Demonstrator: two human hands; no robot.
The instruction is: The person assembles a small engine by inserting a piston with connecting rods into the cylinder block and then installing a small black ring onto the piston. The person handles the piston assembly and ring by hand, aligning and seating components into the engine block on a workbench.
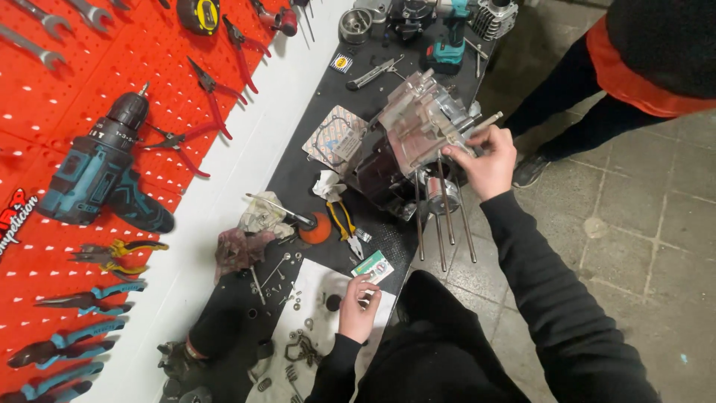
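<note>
Two hands work around a bare metal engine case (418,123) that sits on the dark worktop (298,164), near its floor-side edge. The right hand (486,158) is clenched on the side of the case where four long thin studs (444,220) stick out past that edge; its fingers pinch a part there, though what exactly cannot be told. The left hand (359,306), well apart from the case and toward the person's body, rests with curled fingers touching a small green-and-white packet (374,266) beside scattered loose nuts and washers (287,287). The case looks heavy, stiff and hard-edged, likely oily and slippery; it is probably best gripped by its broad cast body. The studs seem slender enough to bend if used as handles. An orange-handled screwdriver (294,218) lies between case and packet.
</note>
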